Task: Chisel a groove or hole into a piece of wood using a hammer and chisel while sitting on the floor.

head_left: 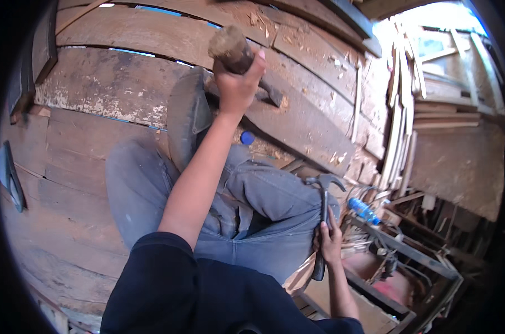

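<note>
My left hand [238, 92] is raised above the planks in front of me, its fingers wrapped round a thick, round wooden piece [228, 44]. The end facing me is pale and rough; the side is dark brown. Just past the hand, a dark block [272, 93] with a pale tip shows over a wide plank [313, 133]; I cannot tell whether it belongs to the held piece. Beside my right knee, my right hand [331, 242] closes on the dark handle of a claw hammer [325, 181], its metal head pointing away from me.
A small blue cap [247, 138] lies near my left forearm. Wood chips [336, 60] are scattered over the boards. To the right are a clear plastic bottle [364, 211], a wooden frame [414, 253] with cables, and long strips of wood [397, 111] leaning upright. Gaps run between the floor planks.
</note>
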Motion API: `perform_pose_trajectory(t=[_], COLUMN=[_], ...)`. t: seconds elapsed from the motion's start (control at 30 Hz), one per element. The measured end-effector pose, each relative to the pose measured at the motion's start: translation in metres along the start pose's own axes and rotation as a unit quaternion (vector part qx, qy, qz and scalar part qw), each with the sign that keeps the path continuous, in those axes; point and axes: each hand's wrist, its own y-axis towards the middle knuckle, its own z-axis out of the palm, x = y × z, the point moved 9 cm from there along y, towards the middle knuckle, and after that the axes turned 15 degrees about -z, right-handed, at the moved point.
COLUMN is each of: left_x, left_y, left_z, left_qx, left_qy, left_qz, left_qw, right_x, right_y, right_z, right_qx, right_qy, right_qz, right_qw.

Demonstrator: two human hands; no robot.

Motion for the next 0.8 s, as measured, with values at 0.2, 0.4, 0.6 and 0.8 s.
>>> perform_pose_trajectory(t=[0.2, 0.4, 0.6, 0.8], left_x=[-0.021, -0.017, -0.024, -0.025], left_y=[-0.014, -0.040, -0.044, -0.043], left_z=[0.033, 0.080, 0.101, 0.095], left_qx=[0.068, 0.067, 0.153, 0.134], left_qy=[0.059, 0.100, 0.054, 0.144], left_qz=[0.063, 0.093, 0.106, 0.114], left_qw=[0.994, 0.988, 0.981, 0.974], right_x=[-0.011, -0.024, -0.032, -0.035], right_y=[0.001, 0.003, 0.002, 0.002], right_z=[0.003, -0.008, -0.011, -0.010], right_qx=[-0.176, -0.176, -0.179, -0.180], right_qy=[0.161, 0.240, 0.289, 0.316], right_qz=[-0.045, -0.026, -0.046, -0.049], right_qw=[0.970, 0.954, 0.939, 0.930])
